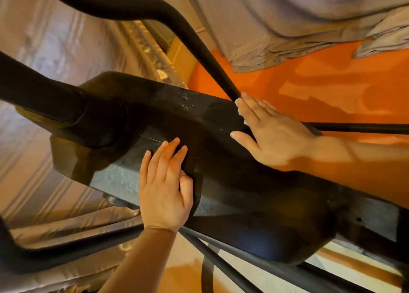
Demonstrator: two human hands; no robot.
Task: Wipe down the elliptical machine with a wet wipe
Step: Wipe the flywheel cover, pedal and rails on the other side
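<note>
The elliptical machine's black plastic housing (221, 160) runs diagonally across the middle of the head view, with wet flecks near its top. My left hand (164, 186) lies flat on the near side of the housing, fingers straight. My right hand (270, 135) presses flat on the far side, fingers straight. A small white bit of the wet wipe (240, 112) peeks out from under its fingertips. Most of the wipe is hidden beneath that hand.
Black handlebar tubes (192, 40) cross above the housing and thinner black bars (232, 268) run below it. An orange floor (332, 89) lies to the right. A grey cloth-covered piece (287, 16) fills the top right, and shiny curtain fabric (55, 49) the left.
</note>
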